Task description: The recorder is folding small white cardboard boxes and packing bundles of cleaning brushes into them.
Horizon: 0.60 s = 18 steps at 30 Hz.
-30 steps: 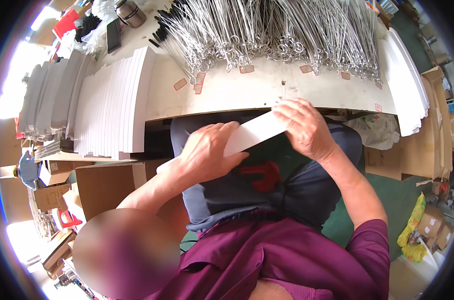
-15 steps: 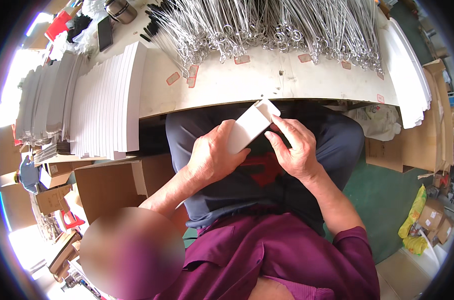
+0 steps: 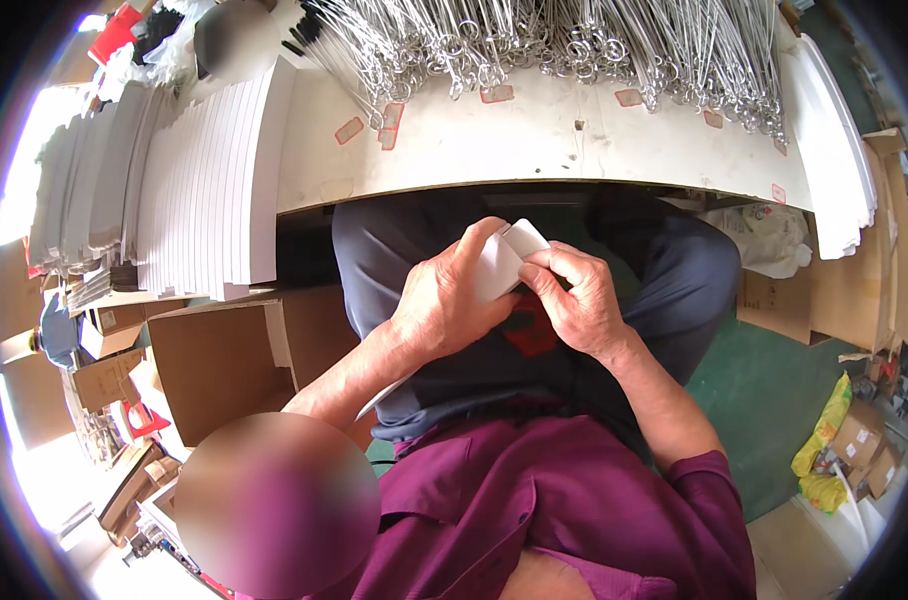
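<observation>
Above my lap is a long, slim white cardboard box (image 3: 492,270), tilted, its upper end pointing away from me. My left hand (image 3: 437,303) wraps round it, with the fingers at its far side. A white end flap (image 3: 528,237) sticks up at the top of the box. Thumb and fingers of my right hand (image 3: 577,302) pinch at the edge of this end, by the flap. A thin white strip, seemingly the box's lower end, shows below my left forearm. The inside of the box is out of sight.
A table (image 3: 454,155) stands ahead, with many thin metal rods with ring ends (image 3: 594,60) at its back. White flat cartons (image 3: 199,190) stand in a row at left; more white card (image 3: 834,150) lies at right. An open brown carton (image 3: 214,365) is beside my left leg.
My right fingers have closed in from beside the box to pinch its end. The left hand has shifted up the box, which now sits slightly lower and steeper.
</observation>
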Each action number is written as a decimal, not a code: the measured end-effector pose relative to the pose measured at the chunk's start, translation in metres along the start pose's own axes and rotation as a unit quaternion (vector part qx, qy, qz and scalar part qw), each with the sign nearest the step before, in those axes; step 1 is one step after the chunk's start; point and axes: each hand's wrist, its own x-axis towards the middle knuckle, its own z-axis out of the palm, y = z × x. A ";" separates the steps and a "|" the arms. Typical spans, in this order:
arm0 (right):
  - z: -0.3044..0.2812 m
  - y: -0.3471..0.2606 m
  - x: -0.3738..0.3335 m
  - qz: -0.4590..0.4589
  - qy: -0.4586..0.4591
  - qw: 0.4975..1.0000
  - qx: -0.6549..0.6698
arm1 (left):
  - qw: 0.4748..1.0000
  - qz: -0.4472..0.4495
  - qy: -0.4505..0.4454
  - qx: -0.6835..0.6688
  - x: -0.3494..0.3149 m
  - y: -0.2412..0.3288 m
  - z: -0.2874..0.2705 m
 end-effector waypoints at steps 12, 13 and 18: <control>0.008 0.004 -0.005 -0.024 -0.025 0.998 -0.053 | 0.999 -0.001 -0.013 0.036 -0.005 -0.004 0.002; 0.010 0.001 -0.006 -0.024 -0.025 0.998 -0.054 | 0.999 -0.001 -0.013 0.036 -0.005 -0.004 0.002; 0.028 -0.002 -0.011 0.123 0.097 0.970 0.186 | 1.000 0.001 -0.004 0.020 -0.005 -0.006 0.002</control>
